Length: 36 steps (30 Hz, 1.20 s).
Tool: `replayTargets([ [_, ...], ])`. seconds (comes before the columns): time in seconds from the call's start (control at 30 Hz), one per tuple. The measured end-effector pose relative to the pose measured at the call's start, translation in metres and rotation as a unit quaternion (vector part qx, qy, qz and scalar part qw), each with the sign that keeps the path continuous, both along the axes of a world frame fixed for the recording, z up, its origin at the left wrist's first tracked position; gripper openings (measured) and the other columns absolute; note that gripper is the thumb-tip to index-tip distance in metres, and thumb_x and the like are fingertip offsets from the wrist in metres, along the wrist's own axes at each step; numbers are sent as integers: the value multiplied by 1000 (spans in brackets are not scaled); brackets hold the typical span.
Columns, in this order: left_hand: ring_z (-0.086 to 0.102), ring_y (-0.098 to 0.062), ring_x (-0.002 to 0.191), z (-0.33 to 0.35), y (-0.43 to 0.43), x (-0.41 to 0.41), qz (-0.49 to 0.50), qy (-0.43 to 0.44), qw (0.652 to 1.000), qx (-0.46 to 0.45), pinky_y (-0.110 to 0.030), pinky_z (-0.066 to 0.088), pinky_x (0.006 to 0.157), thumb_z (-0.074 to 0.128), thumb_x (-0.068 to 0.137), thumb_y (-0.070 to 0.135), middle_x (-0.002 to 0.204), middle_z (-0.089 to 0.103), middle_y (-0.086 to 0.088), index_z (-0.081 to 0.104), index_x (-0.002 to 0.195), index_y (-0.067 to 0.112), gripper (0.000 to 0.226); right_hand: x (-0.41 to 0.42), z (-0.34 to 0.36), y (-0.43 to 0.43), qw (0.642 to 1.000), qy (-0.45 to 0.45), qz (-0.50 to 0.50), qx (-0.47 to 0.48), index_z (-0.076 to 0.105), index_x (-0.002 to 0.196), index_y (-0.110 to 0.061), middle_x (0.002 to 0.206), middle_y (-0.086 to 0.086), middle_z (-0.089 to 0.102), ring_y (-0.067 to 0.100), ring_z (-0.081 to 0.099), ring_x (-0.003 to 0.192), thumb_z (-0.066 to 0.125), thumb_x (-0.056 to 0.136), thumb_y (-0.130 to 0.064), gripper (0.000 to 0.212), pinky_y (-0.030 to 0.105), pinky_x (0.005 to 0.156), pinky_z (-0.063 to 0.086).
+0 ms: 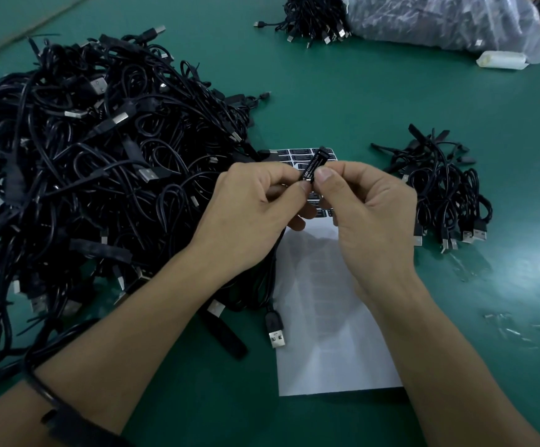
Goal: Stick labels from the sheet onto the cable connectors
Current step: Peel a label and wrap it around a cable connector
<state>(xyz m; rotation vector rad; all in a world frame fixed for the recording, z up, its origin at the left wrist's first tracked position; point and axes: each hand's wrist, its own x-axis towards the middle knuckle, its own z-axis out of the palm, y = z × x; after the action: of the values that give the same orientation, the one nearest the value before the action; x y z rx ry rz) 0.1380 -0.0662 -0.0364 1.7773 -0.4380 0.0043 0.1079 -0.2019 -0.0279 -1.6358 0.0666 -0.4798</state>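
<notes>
Nearest, I am viewing the label sheet (333, 350), its lower part bare white, lying on the green desk (359, 91) with a USB plug (275, 332) lying at its left edge. Over its upper part, the left hand (252, 201) and right hand (368, 204) are both pinching a black connector (314, 164) reading "LED CONTROLLER". A cable pile (85, 156) is lying left, a small bundle (446, 195) right; a plastic bag (439, 17) is sitting farthest.

Black cables (94, 175) lie on a green table (359, 98); the white sheet (326, 317) carries black labels (297, 153) with white lettering.
</notes>
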Motion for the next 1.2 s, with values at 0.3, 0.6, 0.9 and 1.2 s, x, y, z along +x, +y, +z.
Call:
replayTargets([
  [0.3, 75, -15, 68, 0, -1, -1, -2, 6, 1000, -4, -39, 62, 72, 62, 98, 11, 76, 77, 1, 75, 92, 8, 15, -1, 0, 1, 999, 6, -4, 32, 72, 81, -10, 65, -7, 69, 2, 63, 59, 66, 93, -4, 15, 12, 57, 50],
  [0.6, 76, -16, 69, 1, -1, -2, 0, 14, 1000, -9, -49, 61, 74, 62, 98, 12, 77, 78, -2, 75, 94, 8, 14, -3, 0, 4, 999, 6, -20, 33, 73, 80, -8, 64, -7, 69, -1, 62, 57, 66, 93, -4, 15, 11, 56, 49],
  [0.9, 75, -16, 67, 1, -1, -2, 0, 9, 1000, -9, -46, 61, 72, 62, 98, 10, 77, 77, -4, 74, 93, 4, 15, -2, 0, 4, 999, 13, -23, 29, 73, 80, -10, 66, -3, 71, 4, 65, 59, 67, 92, -6, 15, 16, 59, 51],
  [1.2, 76, -20, 71, -2, -3, -1, 11, 1, 999, -35, -43, 63, 70, 62, 97, 9, 76, 77, -2, 77, 95, 10, 15, -2, -1, 7, 998, 6, -52, 27, 75, 81, -11, 64, -8, 71, -1, 63, 56, 71, 89, -8, 10, 12, 57, 49],
])
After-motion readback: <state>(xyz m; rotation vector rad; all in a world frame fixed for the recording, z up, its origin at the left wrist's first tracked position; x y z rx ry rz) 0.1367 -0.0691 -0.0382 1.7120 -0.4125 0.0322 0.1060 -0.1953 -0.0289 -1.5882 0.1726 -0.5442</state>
